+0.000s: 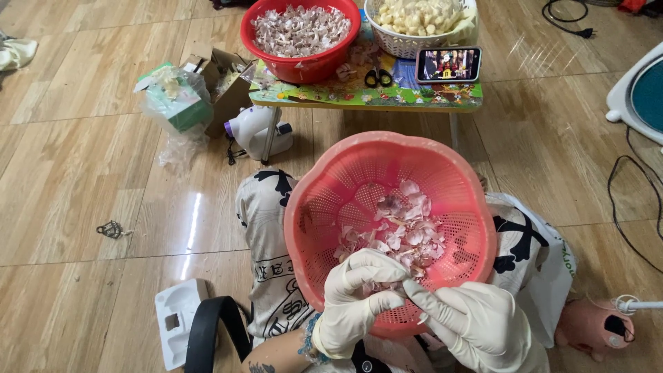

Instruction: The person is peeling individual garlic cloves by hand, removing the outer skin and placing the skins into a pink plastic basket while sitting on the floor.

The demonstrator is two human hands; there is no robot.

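- Pink perforated plastic basket (324, 207) sits on the person's lap, tilted toward the camera; pile of papery garlic skins (404, 231) lies in its bottom, right of centre.
- Left hand (359, 297), white glove, at the basket's near rim; grip curled shut, pinching a small garlic piece (383, 284) mostly hidden by the fingers.
- Right hand (476, 321), white glove, just beside the left; its thumb and forefinger pressed together on the same piece, fingertips of both hands touching.
- Low worktop (359, 95) with colourful printed top stands on the wood floor (83, 179) beyond the basket.
- On it: red bowl (304, 65) full of skins, white basket (404, 45) of peeled cloves, black scissors (378, 77), phone (449, 64) with lit screen.
- Left of worktop: open cardboard box (221, 79), green box in a plastic bag (176, 100), small white device (255, 131).
- White foam tray (176, 318) on floor lower left; pink toy (594, 328) lower right.
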